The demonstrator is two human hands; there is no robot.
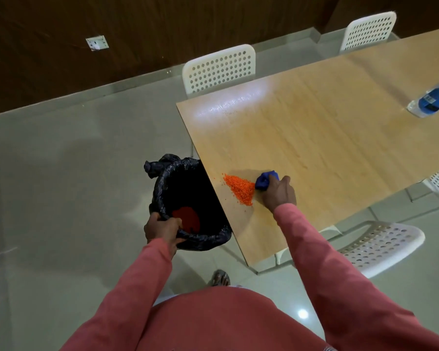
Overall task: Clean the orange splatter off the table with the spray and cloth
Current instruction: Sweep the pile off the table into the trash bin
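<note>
The orange bits (239, 189) sit in a small heap on the table (327, 138), v. close to the table's left edge. The heap is long and thin. It points from the cloth toward that edge. The bin (188, 198), w/ its black bag, waits just under the edge, so the bits only need a short push left to fall in. Some orange stuff is in the bin already.

The right hand (279, 192) is the near one. It sits just right of the heap, fingers curled tight round the blue cloth (265, 180). The cloth touches the heap's right end. The right arm reaches out over the table corner, wrist low.

The left hand (162, 230) grips the bin's near rim, fingers curled over the bag, and holds it by the table.

A blue bottle (432, 101), maybe the spray, lies far off at the table's right side. A few stray bits lie round the heap.
</note>
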